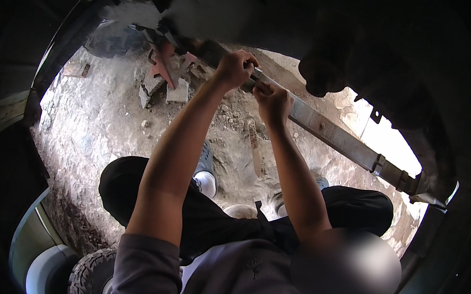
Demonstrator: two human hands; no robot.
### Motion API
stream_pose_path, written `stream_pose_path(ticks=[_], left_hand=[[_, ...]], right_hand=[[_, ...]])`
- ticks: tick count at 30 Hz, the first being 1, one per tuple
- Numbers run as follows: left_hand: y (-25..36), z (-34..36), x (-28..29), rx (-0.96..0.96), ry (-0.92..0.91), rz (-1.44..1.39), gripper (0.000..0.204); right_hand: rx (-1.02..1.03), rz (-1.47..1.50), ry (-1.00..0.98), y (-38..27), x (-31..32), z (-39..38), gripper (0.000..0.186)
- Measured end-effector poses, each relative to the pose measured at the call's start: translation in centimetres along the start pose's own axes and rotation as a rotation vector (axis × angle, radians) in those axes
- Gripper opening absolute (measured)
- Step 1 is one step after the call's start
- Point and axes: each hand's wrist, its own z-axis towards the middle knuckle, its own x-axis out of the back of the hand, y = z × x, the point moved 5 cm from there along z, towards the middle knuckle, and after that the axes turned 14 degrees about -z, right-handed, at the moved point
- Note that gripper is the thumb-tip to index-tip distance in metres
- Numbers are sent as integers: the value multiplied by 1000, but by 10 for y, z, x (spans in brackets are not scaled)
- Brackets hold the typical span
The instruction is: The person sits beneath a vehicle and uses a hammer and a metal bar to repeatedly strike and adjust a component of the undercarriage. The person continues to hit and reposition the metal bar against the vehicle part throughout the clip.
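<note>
Both of my arms reach up under a vehicle's dark underside. My left hand (234, 68) is a closed fist around the upper end of a long, rusty grey leaf spring (334, 135), which slopes down to the right. My right hand (272, 101) sits just below and to the right of it. Its fingertips pinch the spring's lower edge, almost touching my left hand. Anything small between those fingers is hidden. Metal clamps (379, 165) band the spring near its lower right end.
Below lies rocky, dusty ground (101, 121). A red metal stand (164, 65) and grey stone blocks (178, 93) sit beneath the chassis at upper left. A long stick-like tool (255, 151) lies in the dirt by my feet. A knobby tyre (89, 273) is at lower left.
</note>
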Motion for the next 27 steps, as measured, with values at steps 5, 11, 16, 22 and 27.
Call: stream_pose_path(ticks=[5, 11, 16, 22, 27], left_hand=[[-2, -3, 4, 8, 1, 6, 13], [-3, -1, 0, 54, -25, -23, 14], [-9, -3, 2, 76, -12, -36, 14], [-5, -1, 1, 49, -16, -42, 14], [-6, -4, 2, 54, -4, -32, 15]], right_hand=[[39, 17, 57, -12, 8, -1, 29], [63, 9, 74, -6, 6, 1, 29], [-31, 92, 26, -15, 12, -5, 32], [-79, 44, 23, -12, 13, 6, 25], [-2, 83, -12, -17, 17, -6, 26]])
